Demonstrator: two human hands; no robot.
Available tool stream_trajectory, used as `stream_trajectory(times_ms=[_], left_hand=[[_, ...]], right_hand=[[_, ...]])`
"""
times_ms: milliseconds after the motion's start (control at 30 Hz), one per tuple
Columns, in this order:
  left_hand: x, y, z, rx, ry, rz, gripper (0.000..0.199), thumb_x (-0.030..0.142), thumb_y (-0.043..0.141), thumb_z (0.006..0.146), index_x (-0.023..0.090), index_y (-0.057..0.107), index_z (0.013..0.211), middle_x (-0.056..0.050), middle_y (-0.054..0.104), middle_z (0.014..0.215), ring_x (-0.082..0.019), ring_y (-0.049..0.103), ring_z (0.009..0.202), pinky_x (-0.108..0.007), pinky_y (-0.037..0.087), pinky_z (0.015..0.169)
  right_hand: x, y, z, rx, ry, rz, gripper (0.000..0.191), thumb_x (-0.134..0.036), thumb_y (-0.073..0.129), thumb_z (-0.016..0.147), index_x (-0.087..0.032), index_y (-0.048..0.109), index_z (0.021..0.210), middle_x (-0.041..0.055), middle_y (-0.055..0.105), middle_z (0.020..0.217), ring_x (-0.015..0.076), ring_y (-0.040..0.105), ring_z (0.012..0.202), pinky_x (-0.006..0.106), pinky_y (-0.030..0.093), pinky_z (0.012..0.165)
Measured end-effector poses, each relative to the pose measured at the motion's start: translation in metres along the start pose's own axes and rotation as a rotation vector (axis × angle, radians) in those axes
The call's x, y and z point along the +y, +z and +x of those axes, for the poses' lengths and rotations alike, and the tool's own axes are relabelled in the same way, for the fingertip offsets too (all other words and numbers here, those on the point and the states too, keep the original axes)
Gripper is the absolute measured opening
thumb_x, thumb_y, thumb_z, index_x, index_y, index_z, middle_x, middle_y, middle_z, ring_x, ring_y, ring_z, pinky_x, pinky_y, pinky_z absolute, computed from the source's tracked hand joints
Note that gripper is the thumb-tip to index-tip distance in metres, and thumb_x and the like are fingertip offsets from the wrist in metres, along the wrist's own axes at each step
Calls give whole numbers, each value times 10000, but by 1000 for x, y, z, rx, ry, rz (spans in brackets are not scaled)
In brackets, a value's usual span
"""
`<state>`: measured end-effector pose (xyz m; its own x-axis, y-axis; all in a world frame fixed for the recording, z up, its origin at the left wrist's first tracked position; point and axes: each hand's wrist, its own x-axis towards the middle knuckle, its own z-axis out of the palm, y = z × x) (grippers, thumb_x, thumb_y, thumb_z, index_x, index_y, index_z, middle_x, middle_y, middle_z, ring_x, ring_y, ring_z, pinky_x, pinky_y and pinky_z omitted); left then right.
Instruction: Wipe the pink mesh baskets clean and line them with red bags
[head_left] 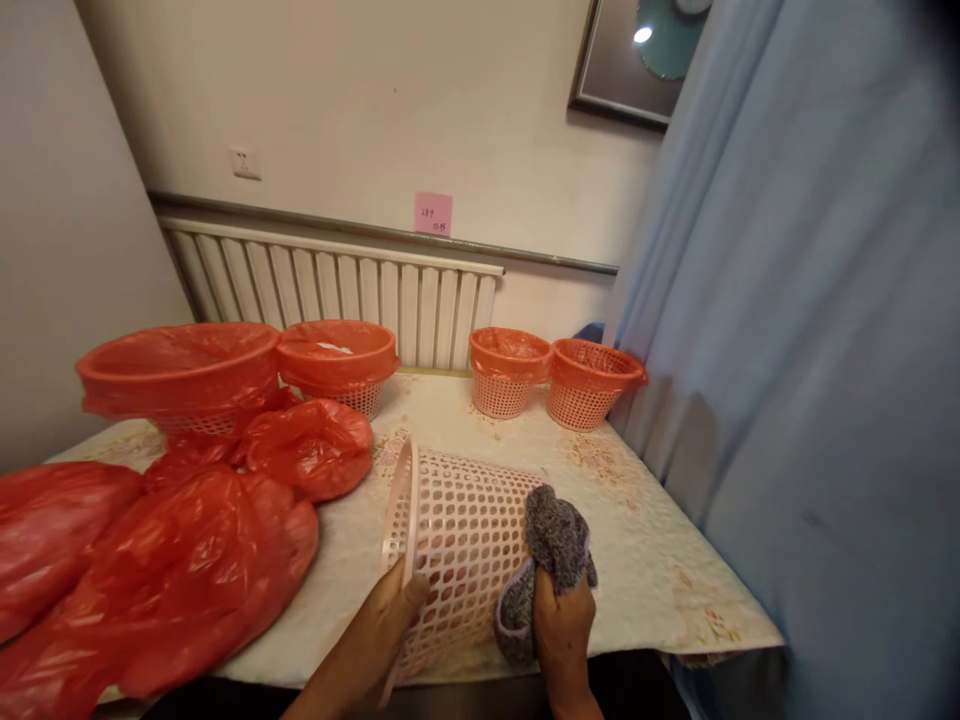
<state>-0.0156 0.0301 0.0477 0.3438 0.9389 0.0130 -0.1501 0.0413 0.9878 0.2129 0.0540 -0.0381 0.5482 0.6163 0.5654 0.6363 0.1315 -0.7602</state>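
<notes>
A pale pink perforated plastic wastebasket [469, 540] lies tipped on its side near the front edge of the table, its mouth facing left. My left hand [394, 610] grips its rim, thumb outside and the other fingers hidden within. In my right hand [564, 625] is a bunched dark grey cloth [559, 535] with a light purple edge. The cloth rests against the basket's base end at the right.
Red plastic bags [217, 560] lie heaped on the left of the table. Behind stand red-bag-lined baskets: a large one [180, 375], a second [337, 360], a third [508, 375] and a fourth [589, 390]. A blue curtain [810, 350] hangs along the right; a radiator [337, 280] is at the back wall.
</notes>
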Motion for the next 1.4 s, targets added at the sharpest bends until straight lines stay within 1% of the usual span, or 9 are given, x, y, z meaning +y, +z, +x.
stream_trajectory(times_ms=[200, 400, 500, 600, 700, 800, 1033, 1200, 1400], left_hand=[[2, 0, 1, 5, -10, 39, 615, 578, 468, 862, 156, 505, 1308, -100, 587, 1318, -316, 492, 1251, -459, 366, 1077], [7, 3, 0, -10, 71, 101, 553, 529, 453, 891, 167, 525, 1303, -74, 539, 1375, -294, 432, 1306, -426, 297, 1127], [9, 2, 1, 17, 130, 182, 522, 495, 430, 913, 180, 510, 1322, -47, 495, 1416, -280, 366, 1349, -419, 219, 1161], [8, 0, 4, 35, 155, 186, 520, 469, 417, 927, 168, 475, 1348, -49, 477, 1429, -270, 331, 1370, -426, 192, 1169], [4, 0, 6, 48, 160, 166, 510, 453, 417, 933, 166, 467, 1351, -49, 481, 1426, -259, 331, 1371, -416, 204, 1169], [2, 1, 6, 25, 171, 160, 510, 456, 409, 935, 170, 464, 1354, -54, 487, 1421, -258, 373, 1348, -405, 238, 1160], [0, 3, 2, -5, 118, 166, 630, 563, 420, 891, 153, 447, 1368, -95, 525, 1383, -309, 467, 1271, -453, 318, 1112], [-7, 2, -1, -31, 126, 129, 634, 574, 455, 873, 134, 499, 1327, -111, 547, 1360, -309, 460, 1276, -439, 325, 1108], [8, 0, 5, 6, 43, -21, 584, 541, 465, 886, 154, 492, 1322, -113, 590, 1312, -308, 499, 1241, -461, 368, 1067]], right_hand=[[-17, 1, -19, -21, -172, 32, 457, -268, 506, 815, -114, 539, 1243, 161, 610, 1195, 324, 533, 1161, 471, 459, 912], [-64, 7, -49, -120, -569, 98, 576, -231, 493, 807, -145, 406, 1370, 165, 511, 1331, 355, 431, 1270, 590, 420, 965], [-92, 8, -44, -204, -736, 155, 570, -207, 485, 804, -181, 420, 1370, 139, 535, 1313, 338, 437, 1271, 594, 392, 1006], [-113, 7, -23, -331, -780, 186, 588, -153, 467, 772, -170, 439, 1359, 124, 539, 1311, 312, 416, 1292, 575, 378, 1033], [-123, 10, 3, -430, -741, 172, 593, -103, 472, 741, -164, 469, 1331, 108, 530, 1324, 274, 394, 1310, 535, 332, 1081], [-117, 15, 27, -425, -628, 154, 534, -96, 463, 750, -166, 521, 1276, 103, 548, 1300, 245, 430, 1278, 485, 336, 1084], [-53, 9, 66, -286, -244, 21, 374, -215, 438, 786, -163, 629, 1103, 90, 671, 1039, 238, 596, 1038, 382, 461, 914], [-12, -3, 62, -226, -34, -149, 364, -338, 397, 814, -130, 665, 945, 133, 687, 908, 268, 635, 870, 352, 478, 765], [2, -4, 31, -133, -45, -117, 376, -342, 424, 805, -110, 636, 1010, 171, 676, 965, 311, 618, 967, 388, 476, 804]])
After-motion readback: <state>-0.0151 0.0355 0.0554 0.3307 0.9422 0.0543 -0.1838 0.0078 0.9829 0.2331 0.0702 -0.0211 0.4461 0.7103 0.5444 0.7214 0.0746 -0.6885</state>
